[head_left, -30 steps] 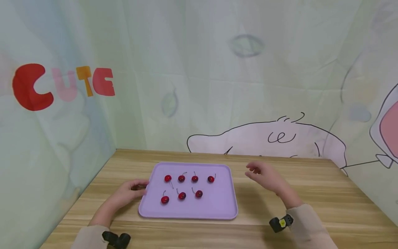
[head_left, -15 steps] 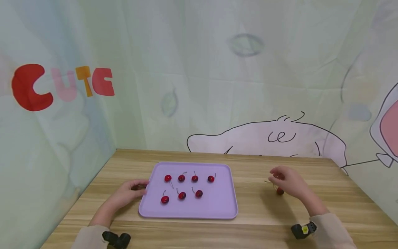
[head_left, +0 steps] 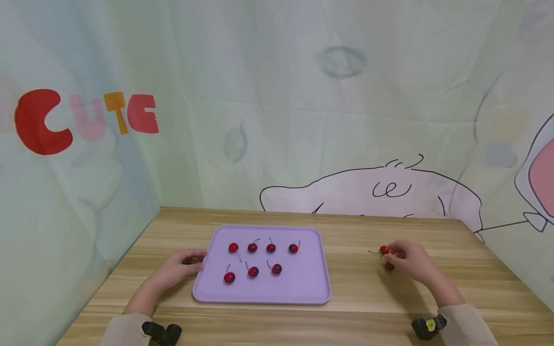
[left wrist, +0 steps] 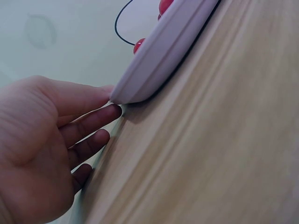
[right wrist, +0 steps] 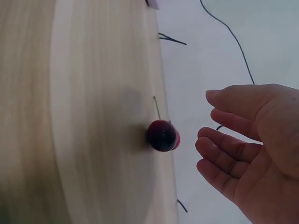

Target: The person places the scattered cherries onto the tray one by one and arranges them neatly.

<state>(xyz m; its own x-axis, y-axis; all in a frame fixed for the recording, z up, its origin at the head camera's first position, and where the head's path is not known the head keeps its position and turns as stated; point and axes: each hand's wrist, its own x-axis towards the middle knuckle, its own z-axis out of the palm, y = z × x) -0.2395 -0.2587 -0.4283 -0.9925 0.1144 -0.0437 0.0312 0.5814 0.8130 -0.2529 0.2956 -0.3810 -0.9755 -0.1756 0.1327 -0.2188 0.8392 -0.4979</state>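
Observation:
A lilac tray [head_left: 303, 288] lies on the table with several red cherries in two rows, one of them a cherry [head_left: 277, 269] at the front row's right end. My left hand [head_left: 182, 266] rests at the tray's left rim, thumb and fingertips touching its edge; the left wrist view shows the hand [left wrist: 42, 135] with fingers loosely extended. Right of the tray, my right hand [head_left: 411, 262] reaches over two loose cherries, fingertips right at the farther cherry [head_left: 384, 250]. The nearer cherry [head_left: 390, 265] is partly hidden. In the right wrist view the hand [right wrist: 252, 149] has relaxed fingers.
The wooden table [head_left: 355, 317] extends around the tray. Behind it hangs a printed cloth backdrop [head_left: 285, 120] with a cartoon drawing and coloured letters. A small black camera [head_left: 428, 327] is strapped to each wrist.
My right hand has moved from beside the tray rightward, then down to the two loose cherries, uncovering part of the farther one. The left hand and the tray have stayed still.

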